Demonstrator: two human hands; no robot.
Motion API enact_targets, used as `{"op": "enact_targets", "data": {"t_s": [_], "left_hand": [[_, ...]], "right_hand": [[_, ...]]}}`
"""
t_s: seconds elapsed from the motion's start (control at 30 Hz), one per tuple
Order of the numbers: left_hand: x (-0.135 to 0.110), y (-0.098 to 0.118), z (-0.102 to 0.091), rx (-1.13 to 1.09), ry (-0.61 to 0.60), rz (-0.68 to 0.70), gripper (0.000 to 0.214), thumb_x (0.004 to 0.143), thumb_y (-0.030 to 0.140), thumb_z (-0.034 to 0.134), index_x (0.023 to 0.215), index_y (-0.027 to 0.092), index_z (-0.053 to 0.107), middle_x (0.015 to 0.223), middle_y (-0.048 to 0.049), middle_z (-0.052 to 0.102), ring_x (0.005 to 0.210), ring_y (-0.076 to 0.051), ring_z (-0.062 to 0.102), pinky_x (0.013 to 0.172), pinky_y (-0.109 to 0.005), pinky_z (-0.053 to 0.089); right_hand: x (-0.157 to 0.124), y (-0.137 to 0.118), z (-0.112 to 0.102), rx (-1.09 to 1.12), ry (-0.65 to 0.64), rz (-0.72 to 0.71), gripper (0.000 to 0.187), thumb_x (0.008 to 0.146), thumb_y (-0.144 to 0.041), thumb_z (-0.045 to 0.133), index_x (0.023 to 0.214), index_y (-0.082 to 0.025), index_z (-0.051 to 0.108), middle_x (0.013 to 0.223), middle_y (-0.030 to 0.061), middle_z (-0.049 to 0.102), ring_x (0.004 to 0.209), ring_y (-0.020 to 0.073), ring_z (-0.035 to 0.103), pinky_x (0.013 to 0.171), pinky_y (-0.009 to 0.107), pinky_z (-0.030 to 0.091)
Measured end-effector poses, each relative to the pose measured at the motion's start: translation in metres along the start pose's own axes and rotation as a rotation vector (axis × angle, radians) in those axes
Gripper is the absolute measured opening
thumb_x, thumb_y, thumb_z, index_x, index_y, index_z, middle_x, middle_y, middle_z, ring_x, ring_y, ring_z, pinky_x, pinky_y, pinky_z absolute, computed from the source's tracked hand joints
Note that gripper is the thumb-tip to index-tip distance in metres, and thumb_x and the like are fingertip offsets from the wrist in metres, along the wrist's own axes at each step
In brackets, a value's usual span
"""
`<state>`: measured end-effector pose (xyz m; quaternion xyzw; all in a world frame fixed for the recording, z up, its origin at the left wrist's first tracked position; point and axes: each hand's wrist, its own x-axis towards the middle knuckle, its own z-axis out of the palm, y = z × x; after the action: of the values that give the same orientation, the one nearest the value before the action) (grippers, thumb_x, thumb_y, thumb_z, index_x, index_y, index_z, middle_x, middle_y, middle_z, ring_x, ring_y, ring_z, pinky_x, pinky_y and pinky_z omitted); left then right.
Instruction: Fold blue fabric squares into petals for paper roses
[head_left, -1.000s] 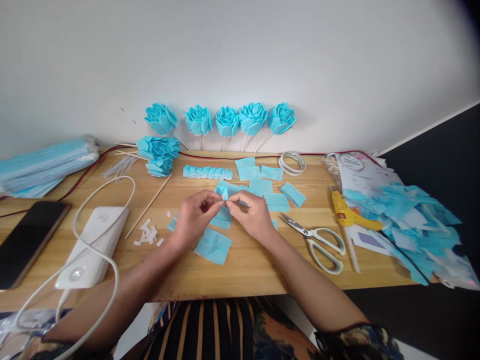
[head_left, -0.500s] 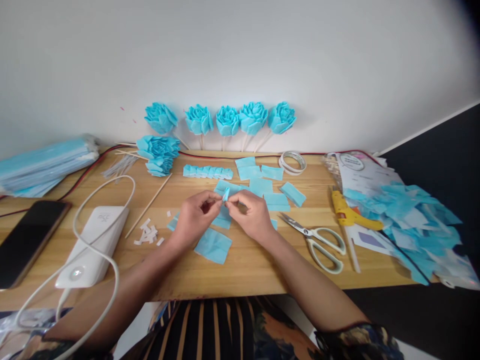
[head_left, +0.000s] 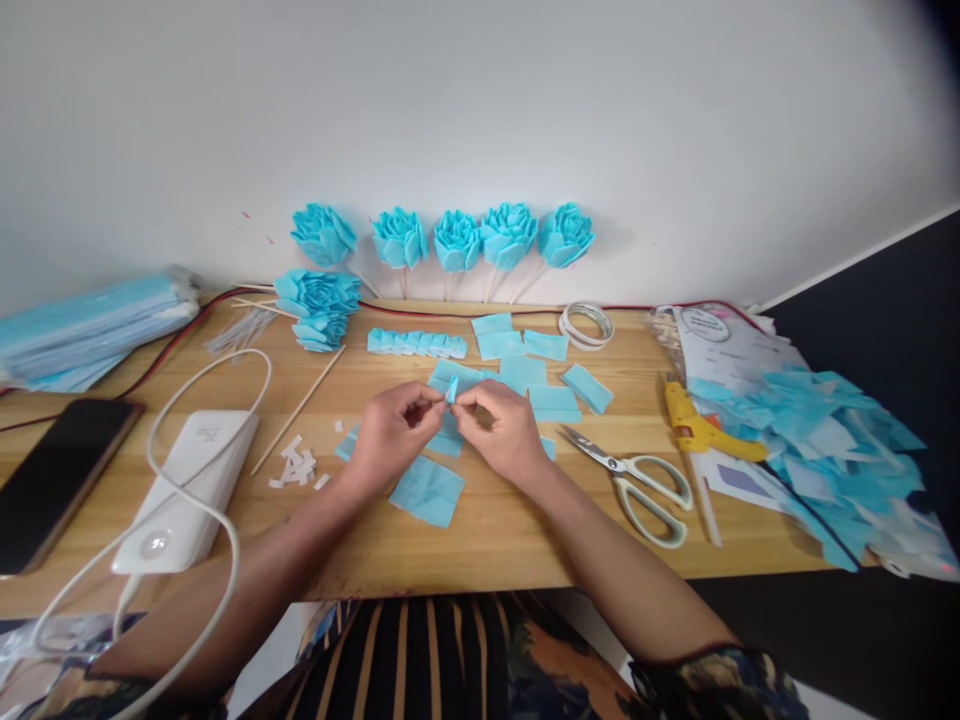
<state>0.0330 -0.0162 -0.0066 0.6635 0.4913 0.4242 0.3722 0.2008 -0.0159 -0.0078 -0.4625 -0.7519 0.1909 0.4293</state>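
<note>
Between my fingertips a small folded piece of blue fabric [head_left: 451, 390] stands upright. My left hand [head_left: 396, 428] pinches it from the left, and my right hand [head_left: 501, 425] pinches it from the right. Below and around them lie flat blue fabric rectangles, among them a larger square [head_left: 427, 490] in front and a rectangle [head_left: 554, 403] to the right. Just behind is a row of folded blue petals [head_left: 417, 343]. To the left, small white strips [head_left: 295, 467] lie in a loose heap beside a thin wooden stick [head_left: 298, 410].
Several blue fabric flowers [head_left: 508, 236] on sticks lean against the wall. Scissors [head_left: 626, 480], a yellow glue gun [head_left: 701, 425], a tape roll [head_left: 586, 326] and a heap of blue scraps [head_left: 825, 450] lie right. A power bank [head_left: 187, 490] and phone [head_left: 64, 480] lie left.
</note>
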Motion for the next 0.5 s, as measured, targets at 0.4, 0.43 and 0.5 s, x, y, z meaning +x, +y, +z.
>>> {"op": "enact_targets", "data": {"t_s": [0.4, 0.43, 0.5], "left_hand": [[0.0015, 0.0010, -0.0010, -0.026, -0.016, -0.019, 0.015, 0.082, 0.025, 0.058, 0.076, 0.014, 0.068, 0.062, 0.0010, 0.058, 0.056, -0.010, 0.045, 0.053, -0.021, 0.036], [0.0015, 0.0008, -0.0007, -0.027, -0.015, -0.020, 0.015, 0.081, 0.026, 0.060, 0.078, 0.014, 0.068, 0.061, 0.0014, 0.057, 0.054, -0.009, 0.044, 0.052, -0.021, 0.035], [0.0017, 0.0006, -0.0001, -0.025, -0.006, -0.019, 0.015, 0.081, 0.027, 0.062, 0.080, 0.014, 0.069, 0.059, 0.0023, 0.055, 0.053, -0.009, 0.042, 0.050, -0.020, 0.034]], "right_hand": [[-0.0007, 0.0013, 0.0002, 0.007, 0.008, 0.003, 0.013, 0.083, -0.015, 0.059, 0.072, -0.022, 0.059, 0.069, 0.0000, 0.065, 0.068, 0.0157, 0.059, 0.068, 0.029, 0.044], [-0.0007, 0.0014, 0.0002, 0.009, 0.013, 0.001, 0.013, 0.083, -0.015, 0.059, 0.071, -0.022, 0.059, 0.069, 0.0001, 0.065, 0.069, 0.0157, 0.060, 0.067, 0.029, 0.044], [-0.0007, 0.0013, 0.0001, 0.007, 0.009, 0.002, 0.014, 0.083, -0.014, 0.059, 0.071, -0.022, 0.059, 0.070, 0.0001, 0.065, 0.069, 0.0158, 0.060, 0.067, 0.029, 0.044]]}}
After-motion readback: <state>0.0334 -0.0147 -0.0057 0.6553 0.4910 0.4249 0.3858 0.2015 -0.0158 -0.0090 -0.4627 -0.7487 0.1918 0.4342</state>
